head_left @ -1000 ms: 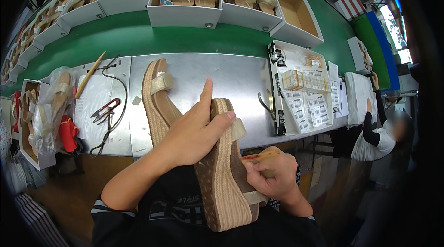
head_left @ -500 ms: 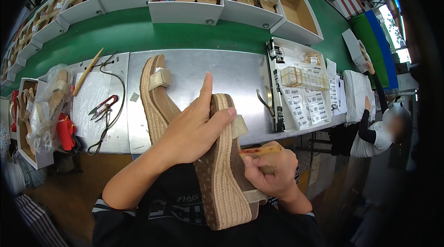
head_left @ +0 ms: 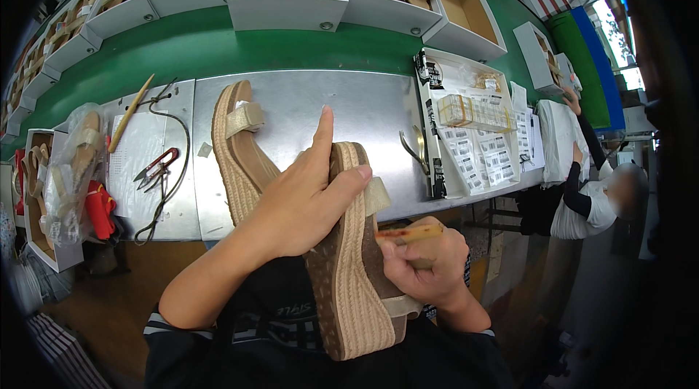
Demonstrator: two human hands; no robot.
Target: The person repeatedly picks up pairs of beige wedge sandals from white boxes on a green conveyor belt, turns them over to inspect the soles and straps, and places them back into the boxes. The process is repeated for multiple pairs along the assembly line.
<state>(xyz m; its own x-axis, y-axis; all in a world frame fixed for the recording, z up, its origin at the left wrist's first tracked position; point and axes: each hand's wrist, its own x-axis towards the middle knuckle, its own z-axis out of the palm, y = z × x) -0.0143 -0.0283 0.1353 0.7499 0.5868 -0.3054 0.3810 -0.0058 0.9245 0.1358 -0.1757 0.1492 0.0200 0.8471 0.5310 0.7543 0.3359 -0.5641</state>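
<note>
My left hand grips a beige wedge sandal near its toe end, thumb over the braided rope side and index finger stretched out. The sandal stands tilted on its side in front of my body, its patterned brown sole to the left and footbed to the right. In my closed right hand is a flat tan stick with reddish-brown stains; its tip meets the footbed's edge between the straps. Beyond my left forearm, the matching sandal leans on the steel tabletop, partly hidden.
White shoeboxes with sandals line the green table's back. At right stand a tray of labels and curved metal tweezers. Red-handled snips, a pointed wooden stick and a bagged sandal lie left. A co-worker handles a box.
My hands, the held sandal and the stick keep nearly the same pose. The table scene has shifted slightly left and up in view. At far right, the co-worker's hand and white box have moved.
</note>
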